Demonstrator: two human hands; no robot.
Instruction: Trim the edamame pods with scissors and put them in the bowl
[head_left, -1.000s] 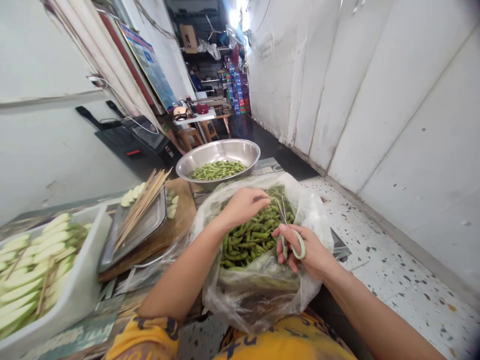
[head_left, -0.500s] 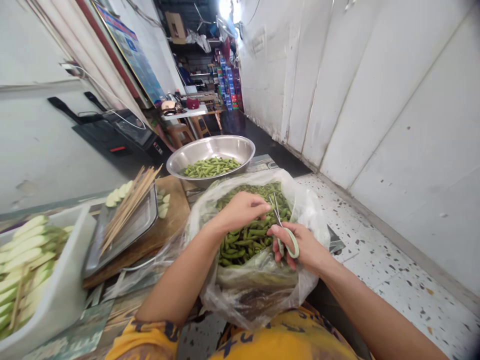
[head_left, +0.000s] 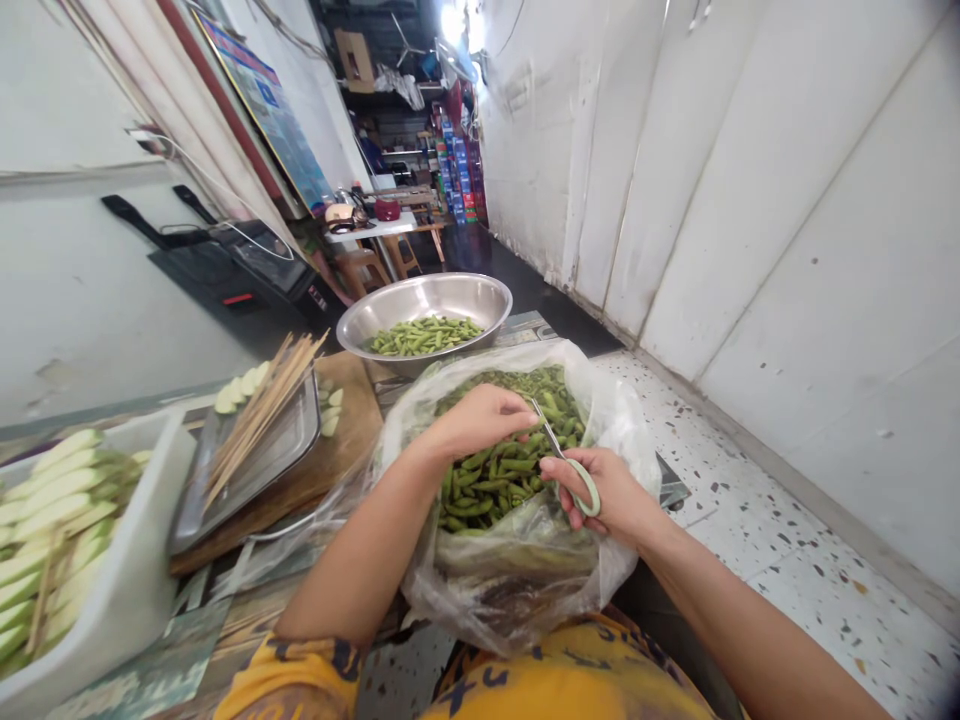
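My right hand (head_left: 600, 490) grips a pair of scissors (head_left: 580, 484) with pale green handles, its blades closed together and pointing up and left. Just left of the blades, my left hand (head_left: 489, 418) pinches a green edamame pod (head_left: 539, 423); only a bit of the pod shows at the fingertips. Both hands are above a clear plastic bag (head_left: 626, 430) with its mouth open. Many edamame pods (head_left: 480, 490) fill it. Beyond the bag, a steel bowl (head_left: 480, 297) holds more pods (head_left: 425, 337).
At left, wooden skewers (head_left: 262, 410) lie across a metal tray (head_left: 300, 425) on a wooden board (head_left: 352, 400). A white bin (head_left: 161, 500) holds pale green slices (head_left: 56, 500). A white wall (head_left: 750, 200) runs along the right, above a speckled floor (head_left: 750, 510).
The scissor blades have gone from apart to closed beside the left fingertips. Both hands otherwise stay nearly where they were.
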